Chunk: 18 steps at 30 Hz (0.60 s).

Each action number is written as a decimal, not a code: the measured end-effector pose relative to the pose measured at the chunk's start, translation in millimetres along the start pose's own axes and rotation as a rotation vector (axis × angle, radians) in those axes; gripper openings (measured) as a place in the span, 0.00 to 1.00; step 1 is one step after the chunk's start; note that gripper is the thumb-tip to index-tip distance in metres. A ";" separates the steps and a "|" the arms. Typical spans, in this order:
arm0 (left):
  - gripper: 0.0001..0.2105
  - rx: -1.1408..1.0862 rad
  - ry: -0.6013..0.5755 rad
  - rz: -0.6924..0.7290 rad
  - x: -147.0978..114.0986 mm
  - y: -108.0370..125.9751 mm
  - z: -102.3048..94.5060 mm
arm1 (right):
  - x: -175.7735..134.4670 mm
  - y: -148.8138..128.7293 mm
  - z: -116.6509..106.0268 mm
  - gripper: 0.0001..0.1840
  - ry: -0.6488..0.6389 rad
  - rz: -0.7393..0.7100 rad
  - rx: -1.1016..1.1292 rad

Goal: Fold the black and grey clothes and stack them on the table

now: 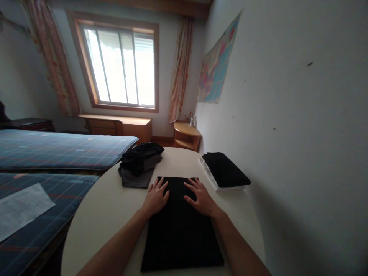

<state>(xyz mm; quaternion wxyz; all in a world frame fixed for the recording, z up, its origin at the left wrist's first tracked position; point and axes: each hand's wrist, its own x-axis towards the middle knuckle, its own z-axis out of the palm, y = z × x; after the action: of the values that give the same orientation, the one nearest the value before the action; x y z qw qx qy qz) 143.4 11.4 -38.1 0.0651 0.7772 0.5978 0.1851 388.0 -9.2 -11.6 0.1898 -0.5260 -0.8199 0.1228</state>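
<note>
A black folded cloth, which looks like a garment (181,234), lies flat as a neat rectangle on the round cream table (94,226) in front of me. On its far left edge rests my left hand (156,197), open, palm down with fingers spread. My right hand (199,197) lies open on the far right side, its fingers also spread. Neither hand grips anything. Beyond my left hand is a loose heap of black and grey cloth (139,163). Past my right hand sits a stack of folded cloth, black (225,168) over white (211,178).
Two plaid mattresses (57,149) lie to the left, with a sheet of paper (23,209) on the nearer one. A white wall (301,161) runs close along the table's right side. Behind the table stand a wooden corner shelf (186,130) and a low wooden desk (138,122) under the window.
</note>
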 end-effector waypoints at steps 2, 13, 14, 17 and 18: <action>0.24 0.001 0.025 -0.008 3.5 -2.8 -0.3 | -1.8 -0.8 1.7 0.38 -0.107 0.016 0.021; 0.26 -0.067 -0.011 0.352 -23.5 4.2 -7.8 | -3.4 -15.9 -5.5 0.27 0.016 -0.053 -0.026; 0.26 -0.050 -0.040 0.343 -23.1 4.0 -4.7 | -9.0 -23.0 -5.4 0.29 -0.033 -0.079 0.001; 0.24 -0.006 0.004 0.291 -13.7 2.5 -0.9 | -20.9 -41.7 -1.2 0.36 -0.170 -0.076 0.018; 0.23 0.001 0.052 0.264 -9.6 2.0 -1.9 | -21.7 -45.4 1.0 0.37 -0.193 -0.053 0.006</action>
<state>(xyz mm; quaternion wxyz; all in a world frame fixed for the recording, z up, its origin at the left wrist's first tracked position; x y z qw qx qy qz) 142.4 1.4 -37.7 0.0241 0.8441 0.4920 0.2119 358.7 -47.8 1.7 0.1145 -0.4894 -0.8476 0.1703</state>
